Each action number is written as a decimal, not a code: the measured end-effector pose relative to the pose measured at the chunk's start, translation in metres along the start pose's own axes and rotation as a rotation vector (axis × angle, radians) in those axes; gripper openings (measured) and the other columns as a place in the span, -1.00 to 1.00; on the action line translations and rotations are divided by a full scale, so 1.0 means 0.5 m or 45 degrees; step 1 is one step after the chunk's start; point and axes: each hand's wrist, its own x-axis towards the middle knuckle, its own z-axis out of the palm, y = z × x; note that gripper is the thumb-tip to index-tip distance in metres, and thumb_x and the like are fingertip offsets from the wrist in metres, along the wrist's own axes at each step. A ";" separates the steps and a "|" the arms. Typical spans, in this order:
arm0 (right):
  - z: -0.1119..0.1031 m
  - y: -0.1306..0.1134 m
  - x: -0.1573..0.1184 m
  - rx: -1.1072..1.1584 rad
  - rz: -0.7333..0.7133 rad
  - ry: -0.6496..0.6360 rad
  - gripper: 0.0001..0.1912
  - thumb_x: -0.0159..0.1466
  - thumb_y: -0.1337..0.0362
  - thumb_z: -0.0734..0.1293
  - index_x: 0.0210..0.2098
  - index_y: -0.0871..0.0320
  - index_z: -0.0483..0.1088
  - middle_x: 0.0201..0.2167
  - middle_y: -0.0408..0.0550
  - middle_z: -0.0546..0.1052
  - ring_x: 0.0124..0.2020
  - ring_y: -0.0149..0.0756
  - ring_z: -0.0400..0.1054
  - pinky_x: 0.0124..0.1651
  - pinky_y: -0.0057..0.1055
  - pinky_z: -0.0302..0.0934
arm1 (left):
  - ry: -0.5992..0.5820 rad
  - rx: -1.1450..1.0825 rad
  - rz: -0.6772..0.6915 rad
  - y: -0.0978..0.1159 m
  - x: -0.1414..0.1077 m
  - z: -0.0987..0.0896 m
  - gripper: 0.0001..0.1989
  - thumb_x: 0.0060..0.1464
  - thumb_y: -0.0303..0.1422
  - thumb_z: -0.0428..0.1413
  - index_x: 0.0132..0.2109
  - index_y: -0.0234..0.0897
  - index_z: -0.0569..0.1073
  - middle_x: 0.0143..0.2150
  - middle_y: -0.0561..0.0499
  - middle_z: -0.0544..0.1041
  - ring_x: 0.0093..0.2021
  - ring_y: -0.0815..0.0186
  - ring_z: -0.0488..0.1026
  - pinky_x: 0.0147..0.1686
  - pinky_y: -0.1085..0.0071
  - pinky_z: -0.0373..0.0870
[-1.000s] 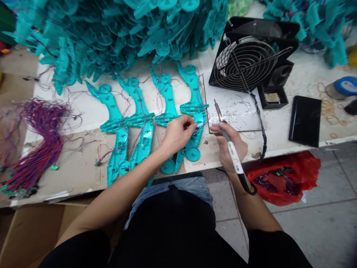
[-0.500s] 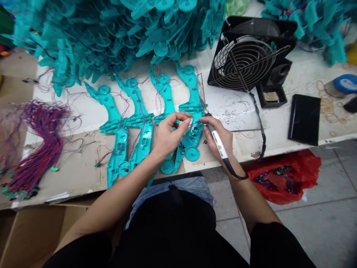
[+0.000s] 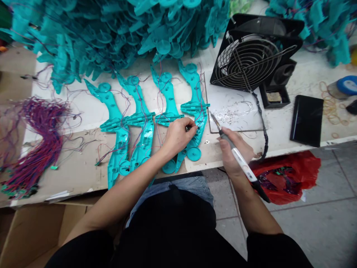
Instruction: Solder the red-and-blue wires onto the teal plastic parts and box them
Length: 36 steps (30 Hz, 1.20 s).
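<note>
My right hand [image 3: 235,149] is closed around a soldering iron [image 3: 237,154] with a white-and-grey handle. Its metal tip points up and left, over the white board and clear of the teal parts. My left hand [image 3: 180,136] bends over the rightmost teal plastic part [image 3: 193,83], thumb and forefinger pinched on what looks like a thin wire [image 3: 200,118] of that part. The exact spot between the fingertips is partly hidden. Left of it lie several similar teal parts [image 3: 143,139] in a row, with thin red and blue wires on them.
A big teal heap [image 3: 111,33] fills the back. Bundled wires [image 3: 41,137] lie at left. On the right are a black fan [image 3: 248,59], a sponge holder [image 3: 275,97], a black box [image 3: 306,120], rubber bands [image 3: 330,108] and a blue-lidded jar [image 3: 347,87]. Below hangs a red bag [image 3: 301,175].
My right hand has drawn the soldering iron right and down, away from the rightmost part. My left hand has shifted slightly right and lower, closer onto that part.
</note>
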 end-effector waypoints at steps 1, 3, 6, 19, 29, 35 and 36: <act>-0.007 -0.001 -0.010 -0.003 -0.031 0.003 -0.74 0.33 0.22 0.35 -0.02 0.08 0.54 -0.25 -0.05 0.63 -0.28 -0.25 0.53 -0.18 -0.28 0.46 | -0.002 0.002 0.005 0.000 0.000 0.000 -0.91 0.11 -0.46 0.13 -0.35 -0.30 0.51 -0.36 0.01 0.59 -0.34 0.32 0.46 -0.29 0.41 0.30; -0.013 -0.002 -0.025 0.025 -0.061 0.009 -0.79 0.32 0.29 0.33 -0.09 0.09 0.56 -0.28 -0.05 0.64 -0.32 -0.26 0.53 -0.26 -0.30 0.45 | -0.010 0.013 0.028 -0.001 0.001 0.000 -0.91 0.10 -0.46 0.13 -0.36 -0.30 0.50 -0.35 0.01 0.59 -0.34 0.32 0.46 -0.28 0.41 0.30; -0.013 -0.004 -0.030 0.083 -0.093 0.001 -0.79 0.32 0.34 0.32 -0.11 0.09 0.57 -0.31 -0.04 0.64 -0.35 -0.26 0.52 -0.30 -0.30 0.43 | -0.024 0.054 0.047 0.000 0.003 -0.001 -0.91 0.10 -0.47 0.12 -0.35 -0.30 0.51 -0.35 0.00 0.59 -0.34 0.32 0.46 -0.28 0.41 0.29; -0.012 -0.010 -0.019 0.064 -0.173 -0.099 -0.79 0.31 0.38 0.31 -0.15 0.12 0.57 -0.37 -0.05 0.62 -0.36 -0.28 0.50 -0.31 -0.32 0.42 | -0.090 0.224 0.053 0.016 0.016 -0.011 -0.88 0.07 -0.47 0.12 -0.39 -0.31 0.54 -0.40 0.00 0.57 -0.38 0.28 0.42 -0.31 0.41 0.24; -0.013 -0.011 -0.022 0.080 -0.172 -0.137 -0.79 0.32 0.37 0.30 -0.13 0.11 0.57 -0.37 -0.05 0.61 -0.36 -0.28 0.50 -0.30 -0.31 0.41 | -0.099 0.235 0.051 0.015 0.019 -0.010 -0.88 0.06 -0.47 0.11 -0.39 -0.30 0.53 -0.41 -0.01 0.56 -0.38 0.29 0.41 -0.30 0.40 0.27; -0.011 -0.008 -0.025 0.077 -0.177 -0.080 -0.79 0.32 0.37 0.29 -0.14 0.10 0.57 -0.38 -0.06 0.61 -0.36 -0.27 0.49 -0.31 -0.29 0.40 | -0.090 0.208 0.053 0.011 0.020 -0.008 -0.88 0.04 -0.48 0.10 -0.41 -0.28 0.52 -0.43 0.00 0.55 -0.39 0.30 0.40 -0.31 0.40 0.27; -0.010 -0.008 -0.025 0.080 -0.176 -0.080 -0.79 0.32 0.36 0.30 -0.15 0.10 0.57 -0.38 -0.06 0.61 -0.36 -0.27 0.49 -0.31 -0.30 0.40 | -0.090 0.207 0.056 0.010 0.020 -0.008 -0.88 0.04 -0.47 0.10 -0.41 -0.28 0.52 -0.43 0.00 0.55 -0.40 0.30 0.40 -0.31 0.40 0.26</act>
